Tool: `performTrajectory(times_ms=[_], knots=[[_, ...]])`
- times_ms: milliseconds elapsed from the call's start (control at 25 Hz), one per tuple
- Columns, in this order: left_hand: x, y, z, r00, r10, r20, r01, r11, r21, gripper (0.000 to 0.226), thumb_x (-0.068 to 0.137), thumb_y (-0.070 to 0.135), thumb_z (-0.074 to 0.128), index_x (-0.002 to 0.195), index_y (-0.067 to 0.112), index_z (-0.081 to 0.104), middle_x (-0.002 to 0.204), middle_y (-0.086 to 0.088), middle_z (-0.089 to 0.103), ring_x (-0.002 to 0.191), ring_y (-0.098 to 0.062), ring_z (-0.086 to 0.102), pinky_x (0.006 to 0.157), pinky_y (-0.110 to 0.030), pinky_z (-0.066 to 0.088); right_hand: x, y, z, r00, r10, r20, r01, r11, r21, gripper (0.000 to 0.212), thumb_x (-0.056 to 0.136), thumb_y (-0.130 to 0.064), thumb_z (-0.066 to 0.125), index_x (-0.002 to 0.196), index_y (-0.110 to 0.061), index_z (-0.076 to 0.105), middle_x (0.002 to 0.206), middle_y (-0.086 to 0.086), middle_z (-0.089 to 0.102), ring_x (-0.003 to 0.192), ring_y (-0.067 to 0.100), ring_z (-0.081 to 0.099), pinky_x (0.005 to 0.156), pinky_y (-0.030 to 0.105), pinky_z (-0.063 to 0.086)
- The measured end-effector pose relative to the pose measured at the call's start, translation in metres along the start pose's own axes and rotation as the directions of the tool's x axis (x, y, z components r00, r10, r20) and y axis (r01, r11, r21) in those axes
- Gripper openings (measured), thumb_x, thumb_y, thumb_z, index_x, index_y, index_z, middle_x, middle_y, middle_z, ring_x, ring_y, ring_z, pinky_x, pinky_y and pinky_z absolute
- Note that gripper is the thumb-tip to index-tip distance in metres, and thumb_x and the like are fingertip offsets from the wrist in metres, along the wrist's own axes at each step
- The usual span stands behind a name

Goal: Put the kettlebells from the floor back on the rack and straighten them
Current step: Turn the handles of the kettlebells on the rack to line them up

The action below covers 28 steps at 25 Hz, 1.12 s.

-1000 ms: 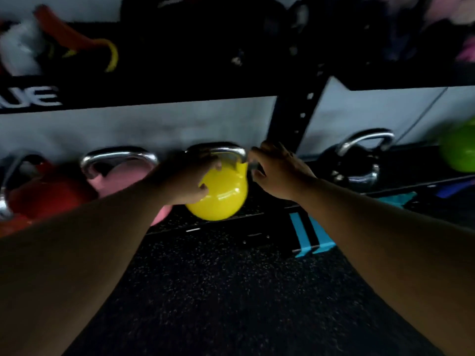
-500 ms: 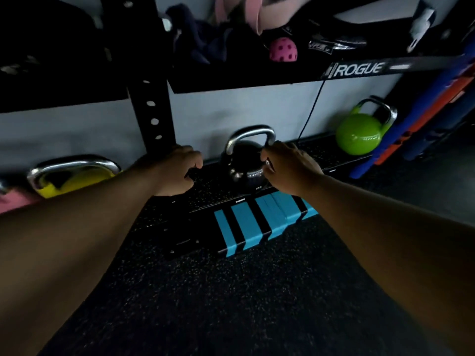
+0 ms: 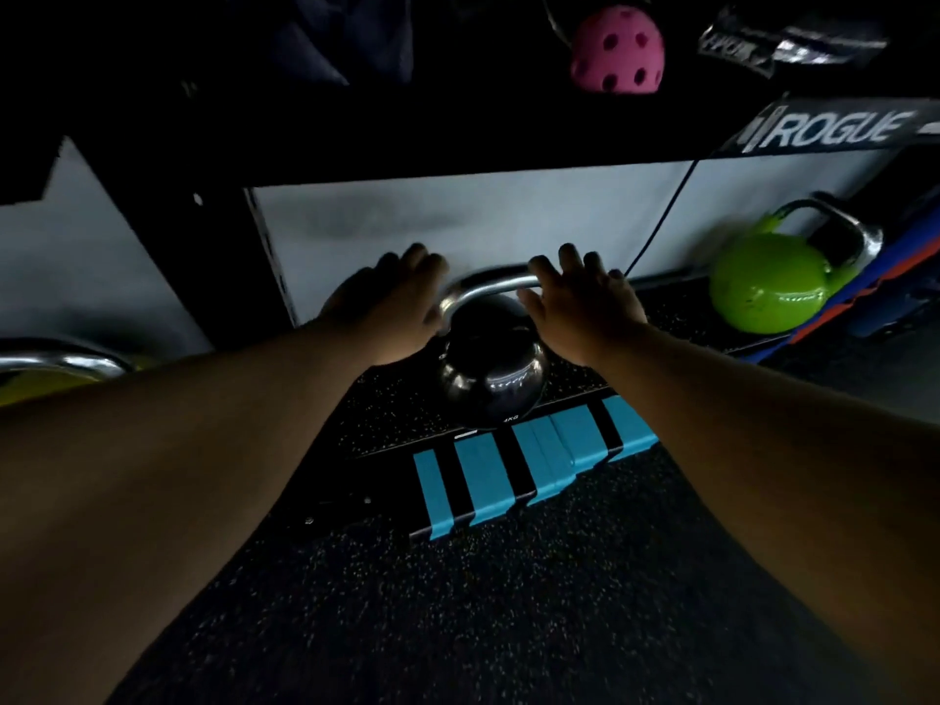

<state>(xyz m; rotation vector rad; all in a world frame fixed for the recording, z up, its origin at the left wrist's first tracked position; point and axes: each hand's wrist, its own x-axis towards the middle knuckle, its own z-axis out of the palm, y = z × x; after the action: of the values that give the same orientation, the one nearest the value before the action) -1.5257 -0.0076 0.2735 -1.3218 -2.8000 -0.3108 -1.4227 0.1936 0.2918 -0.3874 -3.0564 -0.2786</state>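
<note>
Both hands, left hand (image 3: 394,302) and right hand (image 3: 585,302), rested fingers spread on the glossy black kettlebell's (image 3: 491,379) chrome handle (image 3: 488,290), not gripping.

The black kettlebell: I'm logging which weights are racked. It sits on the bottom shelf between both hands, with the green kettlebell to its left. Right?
Not quite. The green kettlebell is to the right of the black kettlebell, as the head view shows. The rest holds: it sits on the bottom shelf between the left hand and right hand.

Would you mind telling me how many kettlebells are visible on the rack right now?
3: a black kettlebell between both hands, a green kettlebell at the right end, and a yellow kettlebell cut off at the left edge. More may sit outside the frame.
</note>
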Motion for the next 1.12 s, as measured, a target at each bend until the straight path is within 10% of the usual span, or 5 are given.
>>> performTrajectory(times_ms=[560,720,880,1120], knots=[[0.040,0.055,0.058,0.907,-0.421,-0.006,0.350,0.761,-0.547,0.040,0.100,0.047,0.027,0.131,0.023,0.038,0.131,-0.010,0.045,0.116,-0.027,0.044,0.083,-0.035,0.033,0.049,0.029,0.060,0.973,-0.230,-0.013,0.200,0.815,0.544,0.052,0.095,-0.056,0.038,0.135,-0.022,0.036,0.127,0.015,0.043,0.112,0.034,0.048,0.083,0.041,0.045],[0.040,0.053,0.058,0.916,-0.402,0.004,0.340,0.769,-0.541,0.039,0.099,0.049,0.026,0.128,0.026,0.039,0.122,-0.006,0.046,0.114,-0.024,0.043,0.086,-0.035,0.034,0.055,0.040,0.063,0.986,-0.107,0.127,-0.050,0.539,0.841,0.053,0.080,-0.069,0.056,0.113,-0.027,0.050,0.114,0.007,0.058,0.100,0.026,0.061,0.069,0.034,0.053],[0.045,0.021,0.053,0.909,-0.408,0.082,0.382,0.740,-0.554,0.039,0.095,0.058,0.024,0.129,0.042,0.036,0.120,-0.005,0.040,0.118,-0.032,0.045,0.100,-0.050,0.040,0.042,-0.004,0.063,0.984,0.128,0.124,-0.176,0.584,0.792,0.062,0.081,-0.070,0.053,0.116,-0.019,0.047,0.115,0.012,0.054,0.105,0.030,0.052,0.075,0.038,0.050],[0.046,0.064,0.054,0.679,-0.690,0.249,0.529,0.226,-0.818,0.076,0.095,0.057,0.033,0.152,0.031,-0.011,0.163,-0.010,-0.005,0.147,-0.036,0.012,0.110,-0.049,0.026,0.042,0.006,0.044,0.967,0.065,0.245,-0.248,0.443,0.861,0.047,0.086,-0.064,0.054,0.092,-0.018,0.057,0.084,0.001,0.065,0.066,0.012,0.057,0.050,0.022,0.037]])
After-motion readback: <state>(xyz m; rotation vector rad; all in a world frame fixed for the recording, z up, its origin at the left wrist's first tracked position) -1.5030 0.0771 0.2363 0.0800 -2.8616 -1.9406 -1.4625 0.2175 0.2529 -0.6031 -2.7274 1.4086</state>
